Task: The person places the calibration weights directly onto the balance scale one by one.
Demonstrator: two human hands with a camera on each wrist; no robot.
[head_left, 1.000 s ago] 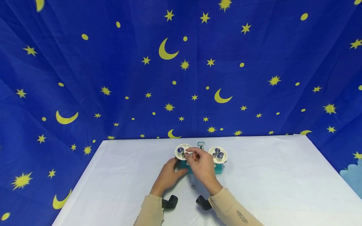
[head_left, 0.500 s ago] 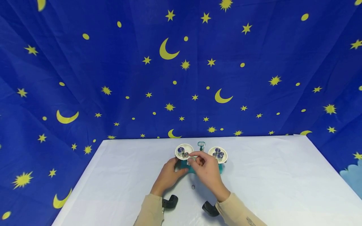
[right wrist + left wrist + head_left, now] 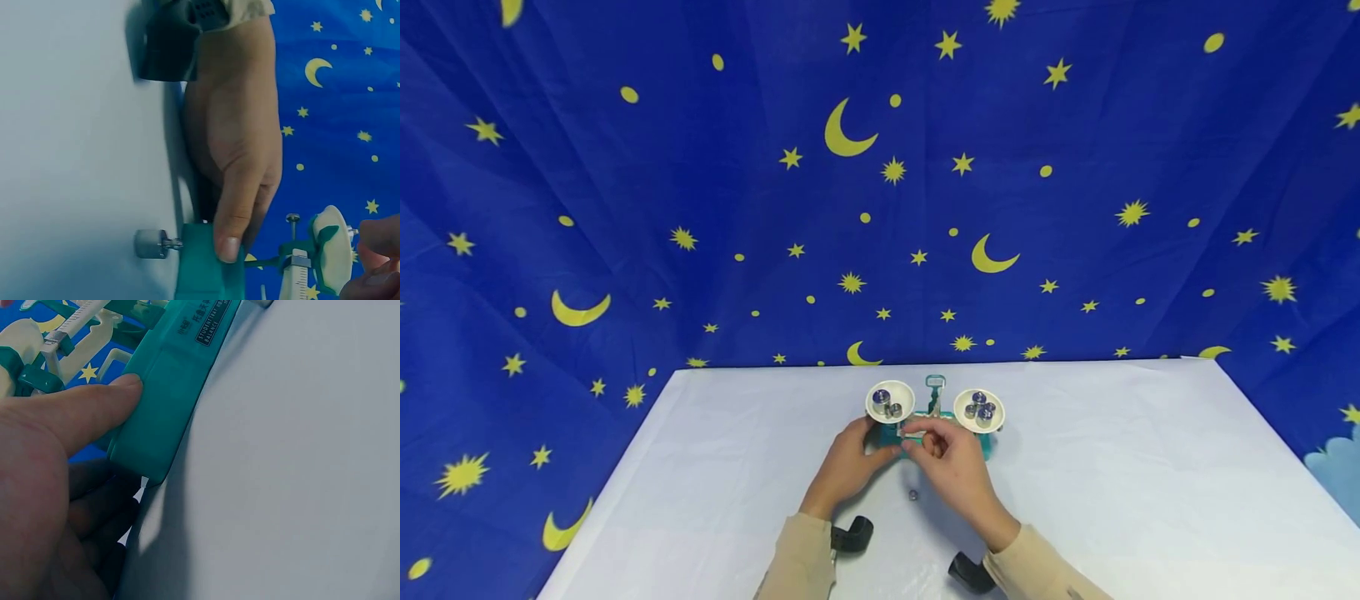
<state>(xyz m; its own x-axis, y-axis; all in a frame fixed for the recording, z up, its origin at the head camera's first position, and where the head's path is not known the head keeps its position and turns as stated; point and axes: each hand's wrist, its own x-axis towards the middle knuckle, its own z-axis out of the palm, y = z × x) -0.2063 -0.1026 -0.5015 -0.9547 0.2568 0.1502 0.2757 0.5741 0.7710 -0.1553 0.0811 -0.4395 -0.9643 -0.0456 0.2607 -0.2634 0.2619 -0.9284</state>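
Note:
A teal student tray balance (image 3: 988, 446) stands on the table with two white pans. My left hand (image 3: 842, 468) grips the left end of its base, thumb (image 3: 119, 394) on the front face and fingers behind. The left pan (image 3: 905, 393) holds one larger metal weight (image 3: 881, 402) and small ones beside it. Several metal weights (image 3: 984, 414) stand in the right pan (image 3: 998, 407). My right hand (image 3: 958, 471) hovers before the base, below the left pan, index finger and thumb apart with nothing seen between them. One small metal weight (image 3: 913, 495) lies on the table between my forearms.
The white-covered table (image 3: 1112, 475) extends to both sides. Behind it hangs a blue cloth (image 3: 737, 183) with yellow moons and stars. Black wrist devices (image 3: 853, 536) sit at both wrists. The balance's teal upright (image 3: 934, 392) rises between the pans.
My right hand has drawn back from the left pan, down and to the right, leaving the small weights there in sight. The left hand keeps its grip on the base.

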